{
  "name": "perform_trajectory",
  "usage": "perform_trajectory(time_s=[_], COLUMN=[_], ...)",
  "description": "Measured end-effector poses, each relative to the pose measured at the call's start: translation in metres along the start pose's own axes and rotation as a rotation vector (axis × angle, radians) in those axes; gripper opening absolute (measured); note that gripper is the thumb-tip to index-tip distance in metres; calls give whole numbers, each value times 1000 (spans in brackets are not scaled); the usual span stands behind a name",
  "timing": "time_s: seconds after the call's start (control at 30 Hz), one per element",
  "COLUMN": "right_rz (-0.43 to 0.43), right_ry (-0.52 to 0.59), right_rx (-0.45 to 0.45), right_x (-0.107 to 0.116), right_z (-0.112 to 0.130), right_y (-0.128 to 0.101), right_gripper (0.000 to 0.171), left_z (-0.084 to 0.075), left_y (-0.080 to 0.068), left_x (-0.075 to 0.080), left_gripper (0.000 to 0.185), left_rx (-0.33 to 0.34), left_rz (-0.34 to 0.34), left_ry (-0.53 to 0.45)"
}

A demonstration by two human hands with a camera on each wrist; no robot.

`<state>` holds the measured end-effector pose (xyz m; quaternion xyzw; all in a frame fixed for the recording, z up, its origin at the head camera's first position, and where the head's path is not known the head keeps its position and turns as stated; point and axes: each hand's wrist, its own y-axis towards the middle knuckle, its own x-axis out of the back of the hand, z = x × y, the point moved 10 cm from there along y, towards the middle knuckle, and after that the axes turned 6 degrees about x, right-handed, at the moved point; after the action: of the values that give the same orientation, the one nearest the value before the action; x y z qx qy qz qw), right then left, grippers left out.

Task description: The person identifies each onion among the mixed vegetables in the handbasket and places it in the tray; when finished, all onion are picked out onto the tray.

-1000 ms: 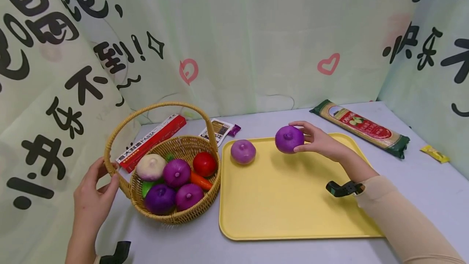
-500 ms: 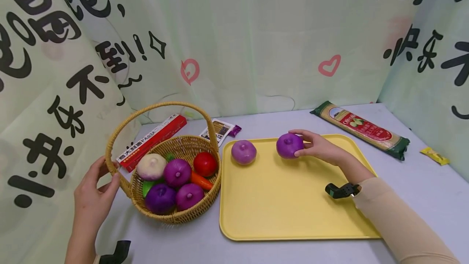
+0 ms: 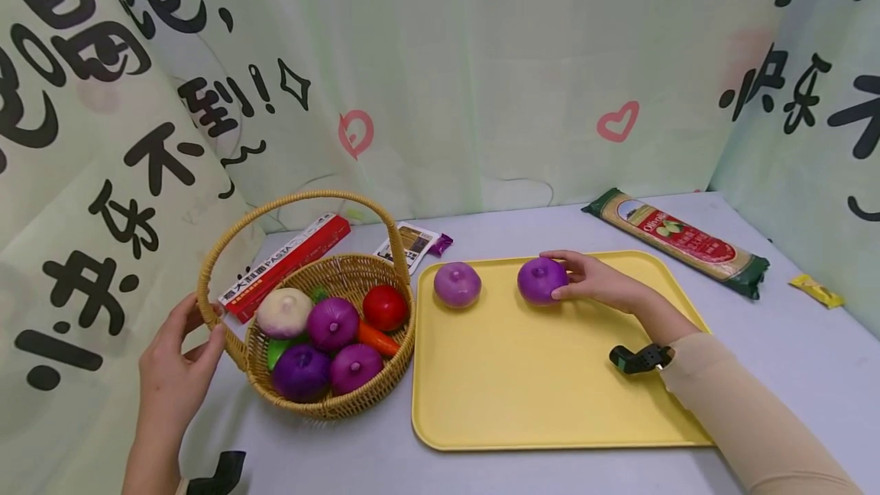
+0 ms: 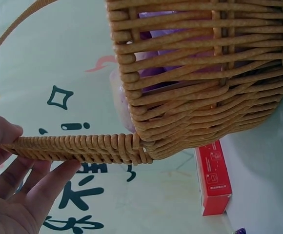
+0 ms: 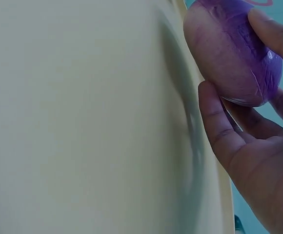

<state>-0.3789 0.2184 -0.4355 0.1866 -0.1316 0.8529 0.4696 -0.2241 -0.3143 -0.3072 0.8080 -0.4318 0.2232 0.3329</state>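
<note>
My right hand (image 3: 598,283) holds a purple onion (image 3: 539,281) by its side, low over the back of the yellow tray (image 3: 550,403). In the right wrist view the thumb and fingers are round the onion (image 5: 232,53); whether it touches the tray I cannot tell. A lighter purple onion (image 3: 457,285) sits on the tray to its left. My left hand (image 3: 180,365) grips the left side of the handle (image 4: 78,148) of the wicker basket (image 3: 371,397). Inside the basket are several purple onions (image 3: 333,324), a whitish bulb (image 3: 283,313), a tomato (image 3: 385,308), a carrot (image 3: 376,340) and something green, partly hidden.
Behind the basket lie a red pasta box (image 3: 296,262), a printed packet (image 3: 412,244) and a small purple-wrapped piece (image 3: 441,245). A long green-ended pasta packet (image 3: 681,239) lies behind the tray at right, with a small yellow packet (image 3: 816,290) beyond it. Printed cloth (image 3: 481,82) hangs around the table.
My right hand has lowered the purple onion slightly toward the tray, keeping hold of it. The left hand stays on the basket handle, and the basket has not moved.
</note>
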Motion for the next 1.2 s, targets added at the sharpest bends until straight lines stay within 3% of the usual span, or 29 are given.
perform_trajectory(time_s=[0.4, 1.2], right_rz=[28, 46], right_ry=[-23, -30], right_rx=[-8, -22], right_x=[-4, -3], right_z=[-4, -6], right_y=[5, 1], right_gripper=[71, 75], left_z=[2, 4], left_y=[1, 0], left_x=[-2, 0], left_gripper=[56, 54], left_rx=[12, 24], left_rz=[32, 4], left_ry=[-5, 0])
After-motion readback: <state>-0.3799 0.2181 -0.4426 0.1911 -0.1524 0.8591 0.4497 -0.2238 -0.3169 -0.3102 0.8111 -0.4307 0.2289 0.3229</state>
